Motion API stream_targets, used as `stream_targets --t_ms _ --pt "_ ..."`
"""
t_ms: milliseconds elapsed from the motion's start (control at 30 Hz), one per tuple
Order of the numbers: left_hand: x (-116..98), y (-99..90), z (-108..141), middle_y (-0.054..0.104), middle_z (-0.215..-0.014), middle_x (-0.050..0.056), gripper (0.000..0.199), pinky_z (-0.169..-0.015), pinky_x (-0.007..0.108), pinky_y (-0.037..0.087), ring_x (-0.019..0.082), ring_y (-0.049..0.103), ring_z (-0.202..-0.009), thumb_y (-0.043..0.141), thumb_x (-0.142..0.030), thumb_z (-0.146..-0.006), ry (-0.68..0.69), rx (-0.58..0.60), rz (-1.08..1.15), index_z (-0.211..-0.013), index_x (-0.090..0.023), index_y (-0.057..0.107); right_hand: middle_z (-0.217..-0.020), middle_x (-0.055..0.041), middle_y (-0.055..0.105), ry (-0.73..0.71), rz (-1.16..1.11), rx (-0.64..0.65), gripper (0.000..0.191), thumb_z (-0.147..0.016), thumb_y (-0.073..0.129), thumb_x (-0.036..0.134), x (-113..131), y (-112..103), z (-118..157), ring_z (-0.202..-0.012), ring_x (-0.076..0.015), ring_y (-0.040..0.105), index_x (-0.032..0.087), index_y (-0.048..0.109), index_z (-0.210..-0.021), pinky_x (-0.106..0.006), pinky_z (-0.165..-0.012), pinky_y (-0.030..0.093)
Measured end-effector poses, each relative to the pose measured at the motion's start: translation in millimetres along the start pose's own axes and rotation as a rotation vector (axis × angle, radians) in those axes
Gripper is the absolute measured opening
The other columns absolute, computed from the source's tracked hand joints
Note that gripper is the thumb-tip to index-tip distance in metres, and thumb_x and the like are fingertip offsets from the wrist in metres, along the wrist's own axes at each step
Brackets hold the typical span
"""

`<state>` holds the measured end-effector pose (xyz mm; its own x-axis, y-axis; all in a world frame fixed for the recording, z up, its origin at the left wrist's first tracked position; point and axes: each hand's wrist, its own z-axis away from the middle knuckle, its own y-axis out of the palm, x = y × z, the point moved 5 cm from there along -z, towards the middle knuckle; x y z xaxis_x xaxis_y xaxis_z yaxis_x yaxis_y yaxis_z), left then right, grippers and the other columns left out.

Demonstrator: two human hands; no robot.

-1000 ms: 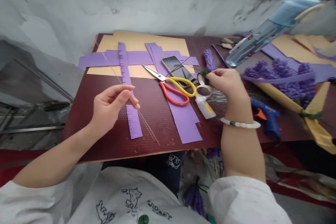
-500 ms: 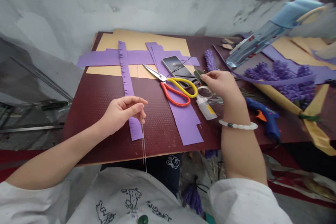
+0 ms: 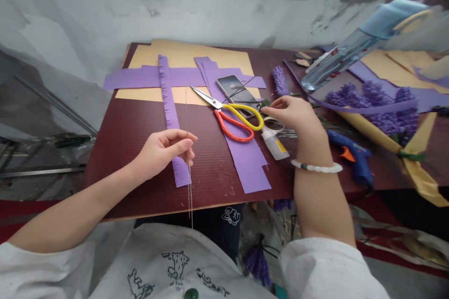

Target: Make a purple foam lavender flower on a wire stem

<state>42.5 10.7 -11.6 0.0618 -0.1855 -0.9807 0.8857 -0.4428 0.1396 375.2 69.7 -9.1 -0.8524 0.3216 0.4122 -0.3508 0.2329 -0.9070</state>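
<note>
My left hand [image 3: 171,147] is closed in a pinch around a few thin wires [image 3: 190,191], which hang upright past the table's front edge. Under it lies a purple paper strip [image 3: 168,103] with cuts along one side. My right hand [image 3: 289,110] has thumb and fingers together beside a small dark green piece [image 3: 265,103]; what they grip, if anything, I cannot make out. Scissors [image 3: 231,119] with one yellow and one red handle rest to its left, blades apart. A phone [image 3: 232,88] and a clear roll of tape [image 3: 273,124] are close to that hand.
A small white bottle [image 3: 275,144] and a blue glue gun [image 3: 354,154] lie at the right. Farther right are purple flowers [image 3: 379,107] in yellow wrapping and a tilted blue water bottle [image 3: 351,51]. Yellow paper sheets [image 3: 136,96] lie at the back.
My right hand has moved slightly left and down, nearer the scissors' yellow handle. The wires in my left hand have swung a little to the left.
</note>
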Motion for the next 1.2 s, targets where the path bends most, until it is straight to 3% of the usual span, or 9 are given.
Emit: stream_targets --t_ms 100,233,367,467,633,767,933,1100,1200 --pt "0.1 0.3 -0.4 0.067 -0.062 -0.002 0.021 -0.057 0.024 0.056 0.011 0.065 -0.053 0.069 -0.029 -0.076 -0.011 0.0 -0.017 -0.089 -0.012 0.065 -0.069 -0.0044 0.065 0.134 0.019 0.121 0.027 -0.06 0.073 0.043 -3.1 1.6 0.4 -0.069 -0.0223 0.061 0.02 0.061 -0.066 -0.034 -0.065 0.046" --pt "1.0 0.5 -1.0 0.067 -0.063 -0.002 0.02 -0.057 0.023 0.055 0.011 0.066 -0.053 0.068 -0.027 -0.077 -0.011 0.003 -0.015 -0.089 -0.012 0.065 -0.068 -0.0033 0.064 0.174 -0.064 0.113 0.026 -0.061 0.072 0.042 -7.2 2.9 -1.8 -0.068 -0.0199 0.059 0.019 0.064 -0.069 -0.031 -0.064 0.043" --pt "2.2 -0.9 -1.3 0.067 -0.062 -0.002 0.019 -0.056 0.022 0.055 0.01 0.066 -0.053 0.068 -0.027 -0.078 -0.013 -0.005 -0.02 -0.089 -0.013 0.065 -0.085 -0.0085 0.068 0.139 -0.123 -0.023 0.029 -0.075 0.058 0.038 -15.8 1.2 -8.0 -0.076 -0.0185 0.059 0.015 0.068 -0.09 -0.029 -0.07 0.044" --pt "2.6 -1.3 -2.0 0.067 -0.063 -0.002 0.019 -0.057 0.022 0.055 0.01 0.066 -0.054 0.067 -0.028 -0.078 -0.012 -0.004 -0.034 -0.089 -0.013 0.065 -0.093 -0.0088 0.068 0.089 -0.123 -0.047 0.032 -0.074 0.057 0.025 -20.5 1.8 -13.3 -0.079 -0.0168 0.058 0.015 0.068 -0.103 -0.027 -0.076 0.044" --pt "3.5 -1.0 -2.9 0.067 -0.063 -0.002 0.021 -0.057 0.023 0.056 0.01 0.066 -0.054 0.068 -0.029 -0.077 -0.021 0.001 -0.04 -0.09 -0.013 0.064 -0.075 -0.0067 0.066 0.054 -0.135 0.063 0.025 -0.068 0.063 0.019 -25.7 7.0 -17.1 -0.068 -0.0171 0.056 0.013 0.072 -0.09 -0.03 -0.07 0.044" --pt "4.2 -0.9 -2.4 0.067 -0.063 -0.002 0.022 -0.057 0.024 0.056 0.011 0.065 -0.054 0.068 -0.03 -0.077 -0.032 0.003 -0.047 -0.09 -0.013 0.064 -0.078 -0.0096 0.067 0.015 -0.137 -0.057 0.016 -0.069 0.064 0.023 -22.3 -1.1 -14.1 -0.072 -0.0202 0.056 0.015 0.07 -0.083 -0.033 -0.073 0.043" --pt "3.8 -1.1 -2.1 0.067 -0.064 -0.001 0.022 -0.058 0.025 0.056 0.011 0.065 -0.054 0.068 -0.031 -0.077 -0.027 0.006 -0.068 -0.09 -0.013 0.064 -0.086 -0.0109 0.069 -0.092 -0.195 -0.143 0.013 -0.072 0.055 0.015 -13.4 -5.7 -9.3 -0.079 -0.0197 0.059 0.018 0.064 -0.08 -0.032 -0.08 0.044" --pt "3.3 -0.1 -1.8 0.067 -0.064 -0.001 0.02 -0.057 0.024 0.055 0.011 0.065 -0.054 0.067 -0.029 -0.078 -0.025 0.019 -0.056 -0.09 -0.013 0.064 -0.083 -0.0059 0.067 -0.169 -0.245 -0.075 0.03 -0.068 0.058 0.019 -14.0 3.3 -11.7 -0.074 -0.0175 0.058 0.018 0.065 -0.098 -0.03 -0.074 0.045" --pt "3.2 0.1 -1.2 0.067 -0.064 -0.002 0.018 -0.057 0.024 0.055 0.011 0.065 -0.054 0.066 -0.028 -0.079 -0.027 0.021 -0.056 -0.09 -0.013 0.064 -0.077 -0.0036 0.065 -0.164 -0.231 -0.018 0.025 -0.067 0.061 0.024 -16.9 11.0 -15.4 -0.073 -0.0186 0.058 0.018 0.068 -0.091 -0.032 -0.072 0.045"
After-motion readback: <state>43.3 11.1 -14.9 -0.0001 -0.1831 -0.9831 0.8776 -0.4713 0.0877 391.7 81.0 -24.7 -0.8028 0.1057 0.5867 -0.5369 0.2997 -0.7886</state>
